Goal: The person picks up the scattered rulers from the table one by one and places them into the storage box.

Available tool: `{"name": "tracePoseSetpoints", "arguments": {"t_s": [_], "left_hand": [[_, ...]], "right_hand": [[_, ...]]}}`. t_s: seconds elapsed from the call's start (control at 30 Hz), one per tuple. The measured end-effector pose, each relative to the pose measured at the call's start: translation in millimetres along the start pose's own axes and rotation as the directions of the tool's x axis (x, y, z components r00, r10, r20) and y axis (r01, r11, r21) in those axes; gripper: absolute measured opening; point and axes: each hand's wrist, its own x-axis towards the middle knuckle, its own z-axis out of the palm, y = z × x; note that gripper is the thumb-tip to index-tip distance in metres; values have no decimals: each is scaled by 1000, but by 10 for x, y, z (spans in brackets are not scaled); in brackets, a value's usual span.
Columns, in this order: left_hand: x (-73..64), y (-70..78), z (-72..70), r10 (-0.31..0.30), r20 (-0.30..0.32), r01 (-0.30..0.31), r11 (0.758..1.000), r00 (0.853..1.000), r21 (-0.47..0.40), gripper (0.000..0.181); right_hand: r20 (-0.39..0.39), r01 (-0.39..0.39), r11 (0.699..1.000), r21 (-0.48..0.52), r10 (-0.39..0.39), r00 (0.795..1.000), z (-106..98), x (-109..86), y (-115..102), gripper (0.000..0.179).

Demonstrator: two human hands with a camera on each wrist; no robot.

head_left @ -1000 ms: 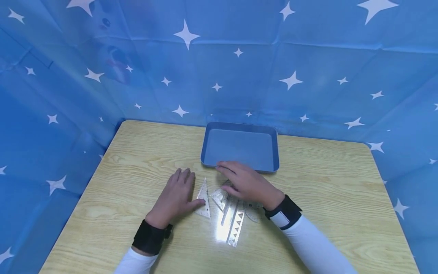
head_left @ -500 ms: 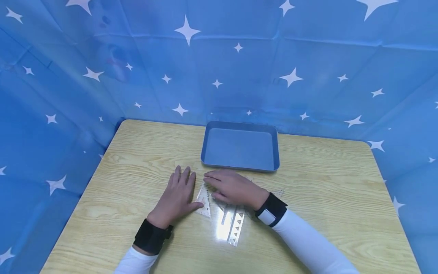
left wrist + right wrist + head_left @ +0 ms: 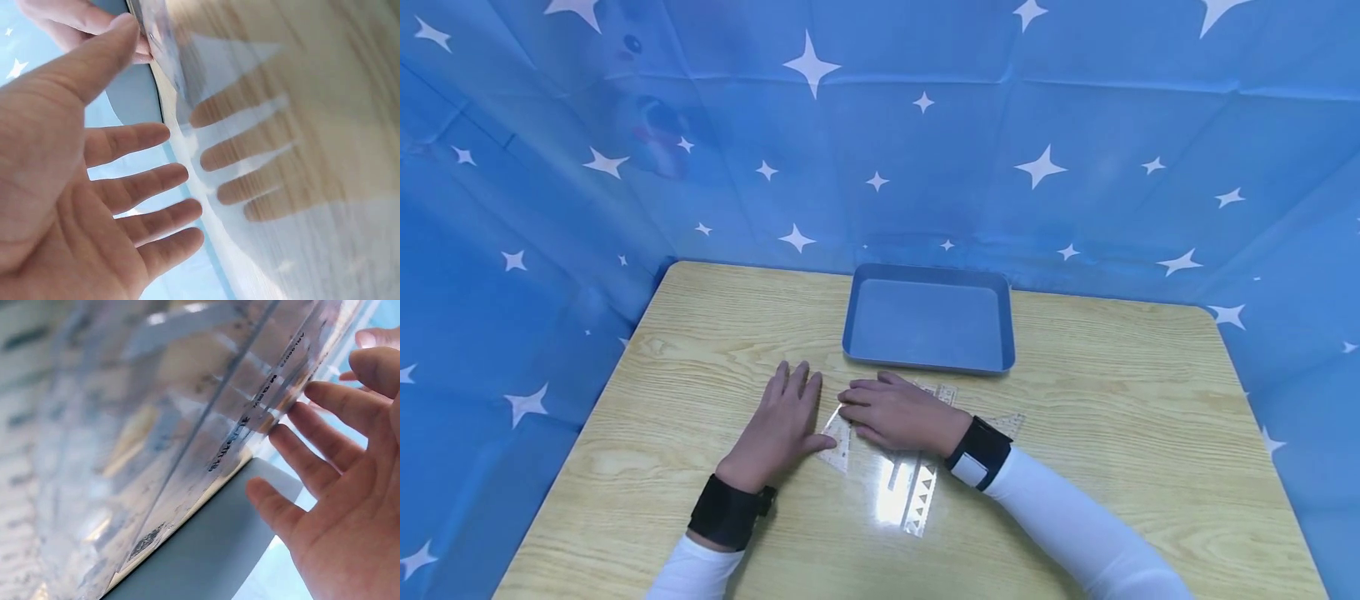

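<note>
On the table [image 3: 1112, 392], the tray [image 3: 928, 321] stands toward the far edge, presumably leaving working room. My left hand [image 3: 777, 433] is spread, fingers straight; my right hand [image 3: 901, 417] is loosely extended; neither grips anything. The ruler [image 3: 921, 500] runs beneath my right; the triangle [image 3: 838, 442] lies between both, seemingly bracketed for control.

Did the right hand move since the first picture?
Yes. In the head view, against the blue tray, the right hand has shifted left and down the picture; it no longer overlaps the tray's near edge.
</note>
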Motion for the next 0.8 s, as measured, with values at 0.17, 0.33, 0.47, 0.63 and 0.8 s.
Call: {"name": "tracePoseSetpoints", "arguments": {"t_s": [0.17, 0.33, 0.47, 0.63, 0.8], "left_hand": [[-13, -57, -21, -18, -17, 18, 1000, 1000, 1, 95], [-27, -99, -20, -13, -56, 12, 1000, 998, -18, 80], [-22, -83, -21, 10, -81, -16, 997, 997, -71, 70], [-31, -3, -26, 33, -84, -44, 991, 996, -130, 69], [-26, 77, -47, 50, -107, -61, 994, 993, -94, 58]], "right_hand": [[-29, 6, 999, -49, -8, 1000, -6, 14, -9, 45], [-51, -10, 998, -70, 6, 999, -8, 36, -21, 45], [-48, -46, 996, -80, 42, 998, -8, 48, -9, 45], [-18, -94, 993, -64, 94, 995, -18, 62, -10, 48], [-7, -120, 991, -62, 120, 993, -27, 75, -8, 50]]}}
